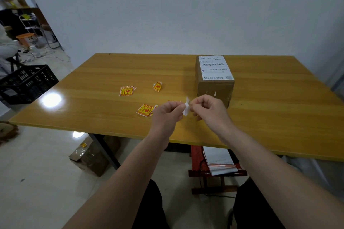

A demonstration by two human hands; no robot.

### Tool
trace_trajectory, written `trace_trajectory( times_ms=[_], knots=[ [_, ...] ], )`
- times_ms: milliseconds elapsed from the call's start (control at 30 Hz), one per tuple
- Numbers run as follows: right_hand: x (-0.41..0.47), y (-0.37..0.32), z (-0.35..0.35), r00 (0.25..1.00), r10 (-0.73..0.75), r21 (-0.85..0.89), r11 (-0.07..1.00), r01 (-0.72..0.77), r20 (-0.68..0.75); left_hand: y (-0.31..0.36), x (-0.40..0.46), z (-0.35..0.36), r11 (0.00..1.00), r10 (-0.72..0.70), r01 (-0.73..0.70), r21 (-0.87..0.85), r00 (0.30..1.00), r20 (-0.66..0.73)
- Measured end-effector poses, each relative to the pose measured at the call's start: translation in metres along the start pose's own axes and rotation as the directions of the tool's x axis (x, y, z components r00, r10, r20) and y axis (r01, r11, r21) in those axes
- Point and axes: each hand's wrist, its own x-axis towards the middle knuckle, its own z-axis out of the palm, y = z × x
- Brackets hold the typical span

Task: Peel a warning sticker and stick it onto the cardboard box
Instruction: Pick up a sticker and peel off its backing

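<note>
Warning sticker [186,108] is pinched between left hand [168,112] and right hand [208,107], fingers of both clenched on it, white backing side seen, held above the counter [270,113] just in front of the cardboard box [215,83]. Box is sat on the counter, white shipping label [214,68] on top. Spare stickers are laid left of the hands: a stack [127,90], a curled one [157,86], a flat one [146,110].

A plain pale wall [167,5] rises beyond the hands. Under them spreads a glossy yellow wooden table [270,117], with a light glare [51,99] to their left. Left of that stands a black crate [28,83]; below, pale floor tiles [37,182].
</note>
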Motion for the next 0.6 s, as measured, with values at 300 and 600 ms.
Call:
trace_trajectory(
  times_ms=[300, 600],
  knots=[
    [0.0005, 0.0015, 0.0026, 0.999, -0.046, -0.033, 0.998, 0.046, 0.008, -0.003, -0.0023, 0.0055, 0.979, 0.116, -0.112, 0.169, 0.993, -0.013],
    [-0.0011, 0.0095, 0.0002, 0.992, -0.109, -0.142, 0.983, 0.118, 0.068, -0.0023, -0.0025, 0.0085, 0.967, 0.057, -0.054, 0.251, 0.998, -0.006]
  ],
)
